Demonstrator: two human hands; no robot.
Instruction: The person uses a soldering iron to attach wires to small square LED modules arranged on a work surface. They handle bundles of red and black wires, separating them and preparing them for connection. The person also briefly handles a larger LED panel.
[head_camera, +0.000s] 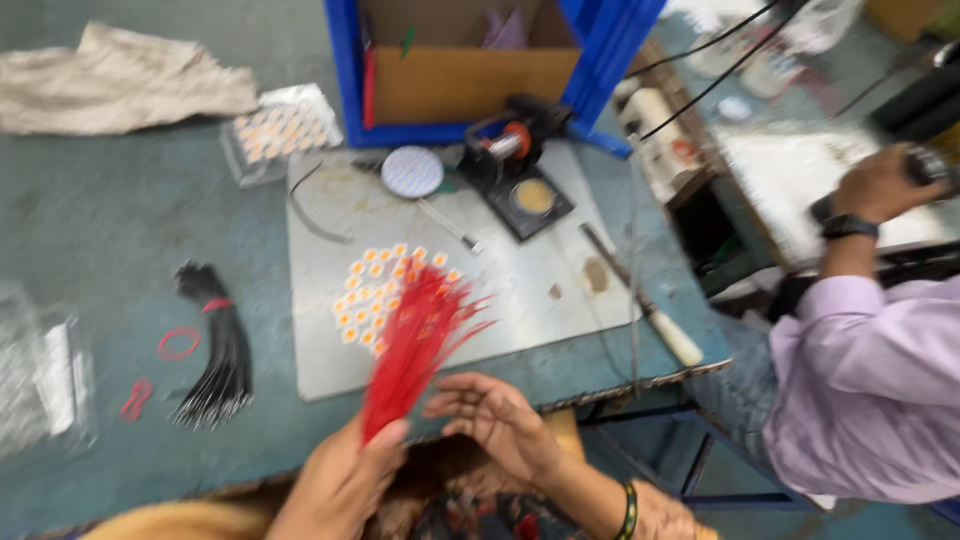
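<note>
Your left hand (340, 480) was clenched around the lower end of a bundle of red wires (420, 335), thumb pressed over the front of it at the near edge of the table (120, 260). From that grip the bundle rose up and away from you, leaning to the right, and its free ends fanned out over the grey metal plate (520, 290). The spread tips lay across a cluster of small orange-and-white round pieces (375, 285) sitting on the plate, hiding part of them.

Your right hand (495, 415) was open, palm turned up and fingers loosely spread, just to the right of the held end of the bundle. It grasped nothing; whether its fingertips touched the wires could not be told through the blur.

Further along the plate you had a round white disc on a thin handle (415, 175) and a black stand with an orange spool and a small round tin (520, 170), set before a blue-framed cardboard box (470, 70). A tool with a pale handle (650, 310) lay near the plate's right edge. To your left on the table lay a bundle of black wires (220, 345) with red rubber bands (178, 343) beside it.

At the right, another person in a lilac sleeve (860, 380) held something dark at a neighbouring bench.
</note>
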